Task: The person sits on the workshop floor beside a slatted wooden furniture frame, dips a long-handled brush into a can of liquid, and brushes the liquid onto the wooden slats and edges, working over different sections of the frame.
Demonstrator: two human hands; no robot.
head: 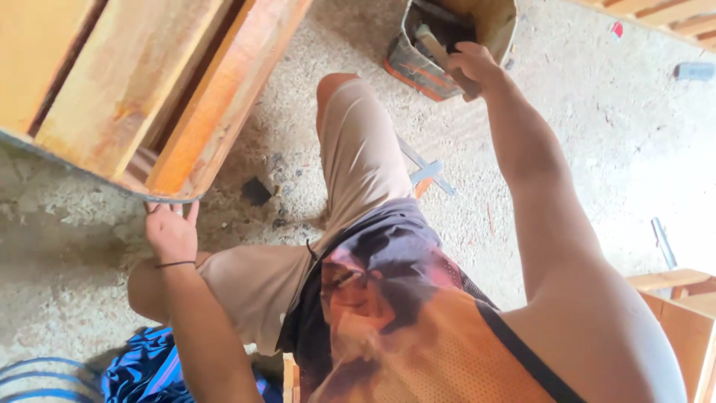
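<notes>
Head view: left hand [171, 231] gripping edge of wooden frame [149, 97], fingers curled under. Right hand [471, 66] closed on tool handle [440, 48] at worn bucket [447, 41] on concrete floor [597, 134].

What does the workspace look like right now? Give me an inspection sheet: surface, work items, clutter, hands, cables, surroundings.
Surface: rough concrete floor, dusty, with grit and small debris.
Work items: wooden frame of orange-stained boards, tilted, its lower edge held up off the floor; worn box with a tool handle sticking out.
Clutter: dark chip and pebbles by the knee; crossed metal strips; metal bar; small grey block.
Hands: left hand grips the frame's lower edge; right hand closed on the tool handle at the box.
Cables: blue hose coil at lower left.
Surroundings: wooden pieces at right, blue cloth beside the person.
</notes>
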